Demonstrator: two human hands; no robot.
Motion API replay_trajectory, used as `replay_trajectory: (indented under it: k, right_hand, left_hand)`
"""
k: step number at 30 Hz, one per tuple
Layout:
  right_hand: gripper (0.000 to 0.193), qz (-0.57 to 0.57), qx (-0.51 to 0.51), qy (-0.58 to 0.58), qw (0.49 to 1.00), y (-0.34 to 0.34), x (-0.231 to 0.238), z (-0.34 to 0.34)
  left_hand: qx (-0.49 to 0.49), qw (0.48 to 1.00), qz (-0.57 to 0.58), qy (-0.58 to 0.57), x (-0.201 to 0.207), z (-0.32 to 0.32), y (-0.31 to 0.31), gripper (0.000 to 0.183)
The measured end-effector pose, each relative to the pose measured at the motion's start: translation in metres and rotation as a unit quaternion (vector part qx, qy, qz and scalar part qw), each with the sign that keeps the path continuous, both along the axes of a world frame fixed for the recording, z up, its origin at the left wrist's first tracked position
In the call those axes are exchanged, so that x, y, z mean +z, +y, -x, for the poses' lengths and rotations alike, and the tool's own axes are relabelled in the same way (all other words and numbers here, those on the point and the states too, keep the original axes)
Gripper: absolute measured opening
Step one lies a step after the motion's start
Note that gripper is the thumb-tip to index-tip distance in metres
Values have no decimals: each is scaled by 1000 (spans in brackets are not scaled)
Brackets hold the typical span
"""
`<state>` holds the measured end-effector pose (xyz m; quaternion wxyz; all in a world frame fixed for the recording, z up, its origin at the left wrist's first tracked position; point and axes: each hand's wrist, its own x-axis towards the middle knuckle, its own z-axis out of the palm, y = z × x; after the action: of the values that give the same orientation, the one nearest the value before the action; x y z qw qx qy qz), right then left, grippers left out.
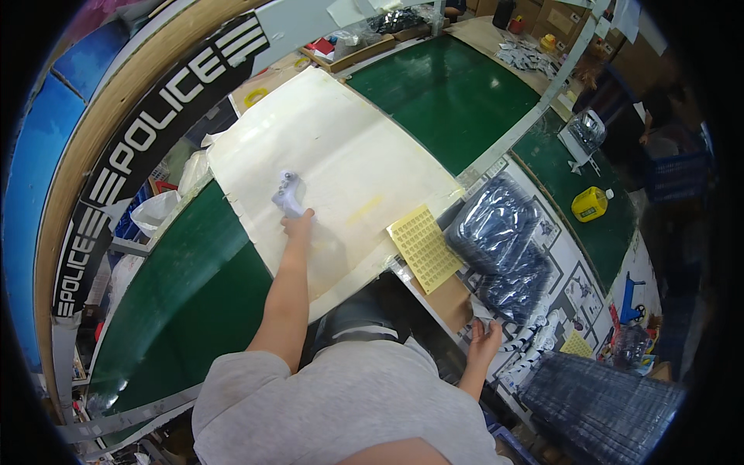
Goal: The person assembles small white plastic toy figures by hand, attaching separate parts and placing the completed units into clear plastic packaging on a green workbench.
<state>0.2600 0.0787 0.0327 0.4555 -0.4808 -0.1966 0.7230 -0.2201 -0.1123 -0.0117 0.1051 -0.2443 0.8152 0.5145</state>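
A white game controller (pixel 288 192) with grey sticks lies on the cream board (pixel 341 116) in front of me. My left hand (pixel 298 223) is closed on its near end, with the arm stretched forward. Off to the right, my right hand (pixel 484 341) pinches a small whitish, crumpled-looking piece (pixel 481 311); whether it is film or paper I cannot tell. That hand is over the edge of a brown cardboard box (pixel 448 298). Beside the box lies a yellow sheet of small printed stickers (pixel 425 248).
Dark plastic-wrapped packs (pixel 500 217) are stacked right of the sticker sheet. Green belt (pixel 442 93) runs beyond and beneath the board. A yellow bottle (pixel 590 204) stands far right. A curved frame with lettered black trim (pixel 167 108) arches along the left.
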Motion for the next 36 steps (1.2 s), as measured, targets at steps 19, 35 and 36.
replay_trajectory:
  k: [19, 35, 36]
  right_hand:
    - [18, -59, 224, 140, 963, 11, 172, 56]
    - [39, -695, 201, -307, 619, -36, 230, 49]
    - [38, -688, 200, -294, 633, -36, 225, 53]
  left_hand:
    - [-408, 598, -647, -239, 180, -196, 90, 50]
    - [-326, 577, -557, -500, 241, -293, 137, 46]
    - [-294, 544, -562, -549, 244, -296, 136, 45]
